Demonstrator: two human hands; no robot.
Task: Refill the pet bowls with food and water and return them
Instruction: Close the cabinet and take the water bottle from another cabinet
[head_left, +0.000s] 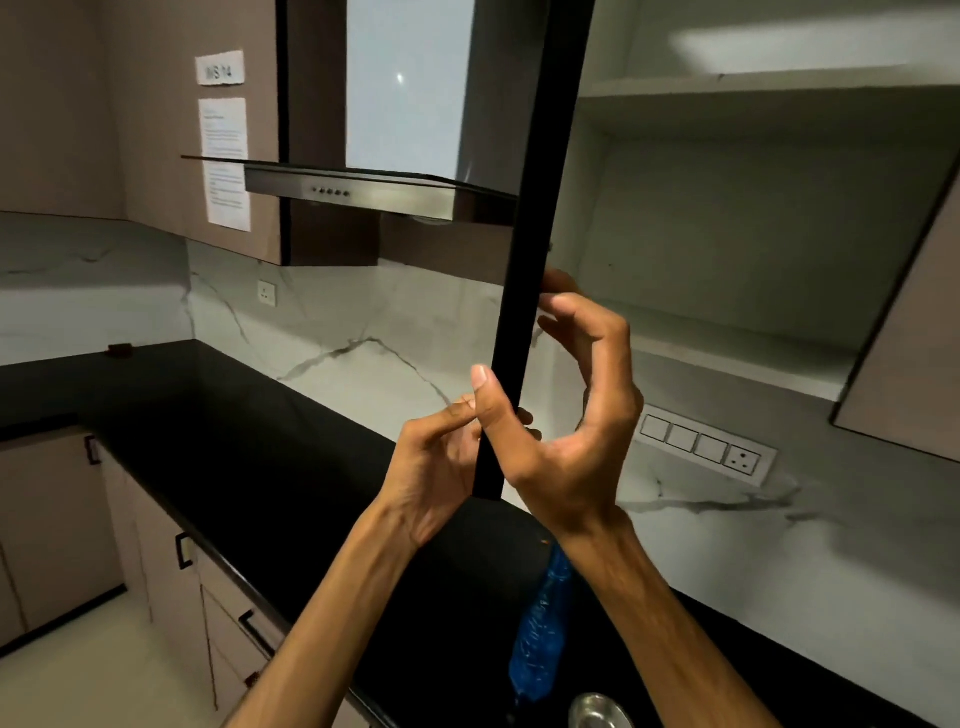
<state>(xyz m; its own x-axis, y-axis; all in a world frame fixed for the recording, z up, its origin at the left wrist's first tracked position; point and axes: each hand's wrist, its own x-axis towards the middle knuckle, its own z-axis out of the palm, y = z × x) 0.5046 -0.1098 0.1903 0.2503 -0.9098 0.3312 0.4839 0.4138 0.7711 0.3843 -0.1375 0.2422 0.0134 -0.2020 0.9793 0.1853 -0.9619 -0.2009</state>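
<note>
- A black countertop (249, 447) ran along a white marble backsplash (363, 322), with cabinets below.
- An open wall cupboard (753, 208) showed white shelves; its dark door edge (524, 270) stood edge-on in the middle of the view.
- A steel range hood (363, 189) hung to the left of the cupboard, with printed papers (224, 161) stuck beside it.
- The right hand (576, 415) held the door edge, its thumb pressed on the near face and its fingers curled behind.
- The left hand (441, 467) pinched the same edge lower down, fingers curled.
- A blue water bottle (540, 634) lay on the countertop below the right forearm.
- A metal pet bowl (597, 712) sat on the countertop at the bottom edge, just beside the bottle; whether anything was in it could not be told.
- A switch panel (706, 449) sat on the backsplash to the right.
</note>
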